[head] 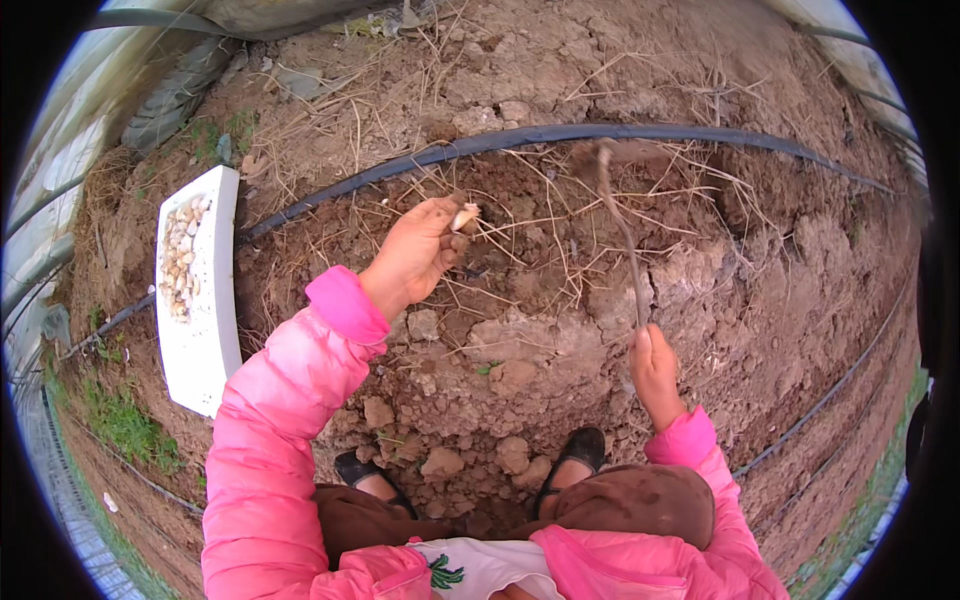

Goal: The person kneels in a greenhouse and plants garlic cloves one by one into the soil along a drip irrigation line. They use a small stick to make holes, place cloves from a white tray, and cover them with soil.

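Between the soil-covered fingertips of my left hand point(424, 244) is a pale garlic clove point(465, 217), held above the dug soil. My right hand point(654, 367) grips the lower end of a thin, slightly bent handle point(626, 232), wooden or rusty. Its far end reaches the loose dark soil near the black hose, where a blurred tool head is hard to make out. On the left, a white foam tray point(199, 367) holds several pale cloves point(180, 255) in its upper part.
A black irrigation hose point(525, 135) curves across the bed beyond both hands. Dry straw point(555, 217) lies over the soil. Clods point(442, 463) lie between my dark shoes point(585, 450). Plastic sheeting point(82, 135) edges the left, and green weeds point(127, 424) grow below the tray.
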{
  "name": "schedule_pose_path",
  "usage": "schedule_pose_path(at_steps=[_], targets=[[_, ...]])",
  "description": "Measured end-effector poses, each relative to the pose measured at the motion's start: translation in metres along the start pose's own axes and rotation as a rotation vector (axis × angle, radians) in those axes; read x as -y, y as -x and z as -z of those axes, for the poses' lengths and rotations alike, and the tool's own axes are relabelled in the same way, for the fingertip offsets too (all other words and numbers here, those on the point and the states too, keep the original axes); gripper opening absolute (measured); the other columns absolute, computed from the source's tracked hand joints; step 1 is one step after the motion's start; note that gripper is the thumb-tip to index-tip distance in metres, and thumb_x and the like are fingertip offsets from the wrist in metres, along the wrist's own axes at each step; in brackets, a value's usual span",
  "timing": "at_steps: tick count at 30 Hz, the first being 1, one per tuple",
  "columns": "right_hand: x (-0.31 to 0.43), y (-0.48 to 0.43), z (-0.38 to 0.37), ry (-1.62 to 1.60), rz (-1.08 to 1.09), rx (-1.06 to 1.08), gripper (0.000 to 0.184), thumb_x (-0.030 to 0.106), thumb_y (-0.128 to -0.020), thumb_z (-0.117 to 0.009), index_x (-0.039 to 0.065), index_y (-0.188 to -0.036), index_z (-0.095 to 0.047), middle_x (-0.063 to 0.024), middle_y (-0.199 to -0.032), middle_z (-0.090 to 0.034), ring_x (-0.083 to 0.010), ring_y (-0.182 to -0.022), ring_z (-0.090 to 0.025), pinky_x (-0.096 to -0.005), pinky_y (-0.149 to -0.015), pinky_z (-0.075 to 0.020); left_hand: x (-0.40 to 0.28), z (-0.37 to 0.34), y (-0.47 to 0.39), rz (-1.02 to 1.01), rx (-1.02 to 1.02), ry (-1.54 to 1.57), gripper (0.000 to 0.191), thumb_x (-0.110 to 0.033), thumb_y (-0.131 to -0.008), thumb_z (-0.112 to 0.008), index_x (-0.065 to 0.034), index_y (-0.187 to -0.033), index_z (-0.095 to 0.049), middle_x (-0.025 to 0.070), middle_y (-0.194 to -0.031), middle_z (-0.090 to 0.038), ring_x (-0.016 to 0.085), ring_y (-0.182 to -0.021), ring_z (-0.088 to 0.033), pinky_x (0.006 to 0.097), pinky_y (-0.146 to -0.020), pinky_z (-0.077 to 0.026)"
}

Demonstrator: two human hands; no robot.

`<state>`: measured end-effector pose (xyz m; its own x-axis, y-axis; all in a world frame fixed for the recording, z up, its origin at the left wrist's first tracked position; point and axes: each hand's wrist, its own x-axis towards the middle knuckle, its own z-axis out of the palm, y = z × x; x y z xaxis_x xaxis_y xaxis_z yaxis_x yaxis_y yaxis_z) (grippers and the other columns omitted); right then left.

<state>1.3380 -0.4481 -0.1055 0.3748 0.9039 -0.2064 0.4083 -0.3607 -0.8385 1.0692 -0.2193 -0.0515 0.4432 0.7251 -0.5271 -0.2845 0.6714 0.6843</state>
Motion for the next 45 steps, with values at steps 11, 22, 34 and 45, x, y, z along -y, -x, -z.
schedule_pose_path(at_steps=[11, 22, 34, 45], targets=[[0.005, -0.041, -0.035, 0.176, 0.059, 0.013, 0.029, 0.027, -0.095, -0.043, 0.001, -0.085, -0.049, -0.0192, -0.061, -0.051, -0.0336, -0.053, -0.049, -0.0396, -0.052, -0.0406, 0.024, 0.002, 0.002, 0.0, 0.081, -0.029, 0.018, -0.017, -0.09, -0.055, -0.005, -0.104, -0.053, 0.0073, -0.095, -0.063, 0.01, -0.074, -0.059, 0.0181, -0.061, -0.051], [0.013, -0.03, -0.037, 0.327, -0.002, 0.007, 0.03, 0.029, -0.093, -0.046, 0.001, -0.082, -0.049, -0.0235, -0.062, -0.054, -0.0432, -0.059, -0.053, -0.0458, -0.052, -0.0416, 0.018, 0.009, 0.024, 0.075, -0.014, -0.226, 0.024, -0.008, -0.088, -0.056, -0.0018, -0.112, -0.055, 0.0049, -0.1, -0.063, 0.012, -0.082, -0.06, 0.0242, -0.076, -0.05], [0.016, -0.029, -0.036, 0.196, 0.013, 0.065, 0.03, 0.03, -0.093, -0.046, 0.001, -0.087, -0.052, -0.0228, -0.061, -0.055, -0.0428, -0.057, -0.054, -0.0451, -0.052, -0.0425, -0.003, -0.01, -0.02, -0.274, 0.126, -0.613, 0.027, 0.0, -0.087, -0.051, 0.004, -0.114, -0.049, 0.0081, -0.093, -0.062, 0.012, -0.078, -0.059, 0.0243, -0.069, -0.05], [0.003, -0.024, -0.037, -0.363, -0.415, 0.247, 0.029, 0.029, -0.094, -0.047, 0.002, -0.082, -0.05, -0.0146, -0.058, -0.048, -0.0277, -0.049, -0.049, -0.0371, -0.049, -0.0403, -0.005, -0.048, -0.077, -0.808, -0.005, -1.182, 0.027, -0.013, -0.076, -0.067, -0.0039, -0.101, -0.063, 0.0146, -0.089, -0.063, 0.028, -0.07, -0.061, 0.0334, -0.064, -0.047]])
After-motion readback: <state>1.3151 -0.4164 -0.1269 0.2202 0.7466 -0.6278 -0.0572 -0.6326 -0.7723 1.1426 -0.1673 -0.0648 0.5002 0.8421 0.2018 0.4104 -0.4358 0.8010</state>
